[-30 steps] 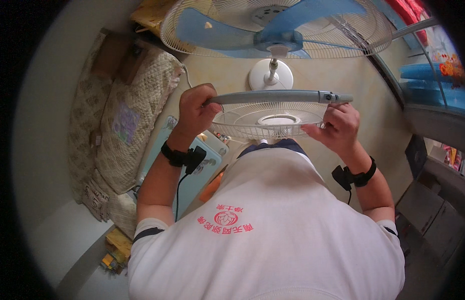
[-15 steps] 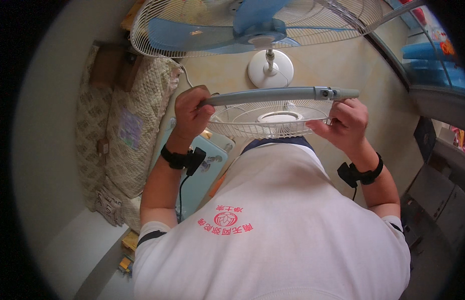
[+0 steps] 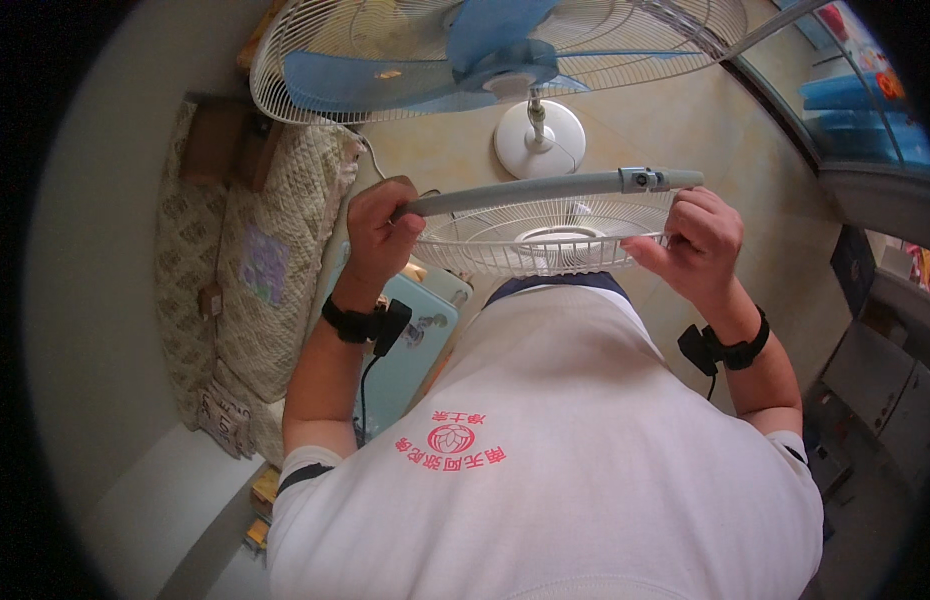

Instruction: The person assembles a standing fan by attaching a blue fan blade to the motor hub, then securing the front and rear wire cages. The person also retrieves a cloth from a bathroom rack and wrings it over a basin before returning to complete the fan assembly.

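In front of my waist I hold a round white wire fan grille (image 3: 465, 240) with a pale round centre. A grey rim band (image 3: 525, 191) with a small metal clasp (image 3: 642, 180) runs along its far edge. My left hand (image 3: 385, 225) is closed around the band and grille at the left side. My right hand (image 3: 700, 240) is closed on the grille's right edge, its thumb on the near side and its curled fingers beside the band's end. Beyond stands a pedestal fan with blue blades (image 3: 505, 65) facing up, its white back grille (image 3: 640, 35) behind them.
The fan's round white base (image 3: 563, 150) rests on the tiled floor (image 3: 675, 130). A quilted sofa cover (image 3: 285, 215) lies at left, near a light blue table (image 3: 410, 365). Grey cabinets (image 3: 870, 370) stand at right, and a glass-fronted case (image 3: 855, 110) at the far right.
The band's clasp end has shifted slightly left and tilts less toward me. My right hand has turned a little, still on the grille. The view has shifted slightly.
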### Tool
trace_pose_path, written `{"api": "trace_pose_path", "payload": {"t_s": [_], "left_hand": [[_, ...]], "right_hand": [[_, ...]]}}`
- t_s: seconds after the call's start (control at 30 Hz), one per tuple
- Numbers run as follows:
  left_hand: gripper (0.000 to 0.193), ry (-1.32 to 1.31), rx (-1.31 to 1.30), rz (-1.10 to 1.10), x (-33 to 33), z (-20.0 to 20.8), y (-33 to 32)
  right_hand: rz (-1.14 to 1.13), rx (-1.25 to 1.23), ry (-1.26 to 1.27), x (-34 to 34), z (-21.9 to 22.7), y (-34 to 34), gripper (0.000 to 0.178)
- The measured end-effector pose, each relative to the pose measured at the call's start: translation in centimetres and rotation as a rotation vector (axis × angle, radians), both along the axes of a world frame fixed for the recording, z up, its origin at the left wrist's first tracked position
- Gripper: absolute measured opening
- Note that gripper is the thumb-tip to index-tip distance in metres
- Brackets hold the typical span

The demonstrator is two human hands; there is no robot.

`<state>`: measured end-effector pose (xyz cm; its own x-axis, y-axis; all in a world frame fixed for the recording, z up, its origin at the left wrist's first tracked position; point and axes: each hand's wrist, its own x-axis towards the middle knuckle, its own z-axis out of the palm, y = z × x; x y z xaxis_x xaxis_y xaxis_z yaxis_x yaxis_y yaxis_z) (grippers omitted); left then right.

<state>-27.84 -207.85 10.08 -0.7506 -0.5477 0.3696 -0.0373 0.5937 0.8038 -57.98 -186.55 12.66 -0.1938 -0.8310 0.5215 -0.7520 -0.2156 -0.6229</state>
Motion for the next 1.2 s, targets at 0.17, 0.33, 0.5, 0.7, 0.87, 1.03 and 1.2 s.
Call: {"api": "trace_pose_path", "payload": {"t_s": [0.17,0.33,0.5,0.7,0.87,1.03,1.2], "left_hand": [[0.055,0.010,0.011,-0.009,-0.4,0.3,0.3],[0.055,0.031,0.036,-0.030,-0.8,0.5,0.3],[0.054,0.051,0.049,-0.040,-1.2,0.5,0.1],[0.054,0.030,0.027,-0.051,-1.4,0.5,-0.1],[0.053,0.004,-0.008,-0.040,-1.3,0.3,-0.3],[0.054,0.024,-0.022,-0.036,-1.4,0.0,-0.4],[0.054,0.019,-0.040,-0.007,-1.4,-0.2,-0.3]], "right_hand": [[-0.016,0.001,0.012,-0.2,-0.1,0.0,0.054],[-0.034,-0.005,0.007,-0.1,-0.1,0.0,0.048],[-0.040,0.000,-0.012,-0.1,-0.3,-0.1,0.049],[-0.033,-0.006,-0.032,-0.3,-0.4,0.3,0.055],[-0.042,0.004,-0.005,-0.3,-0.3,0.4,0.054],[-0.042,0.008,-0.023,-0.2,-0.2,0.3,0.052],[-0.036,0.032,-0.009,-0.4,-0.3,0.6,0.051]]}}
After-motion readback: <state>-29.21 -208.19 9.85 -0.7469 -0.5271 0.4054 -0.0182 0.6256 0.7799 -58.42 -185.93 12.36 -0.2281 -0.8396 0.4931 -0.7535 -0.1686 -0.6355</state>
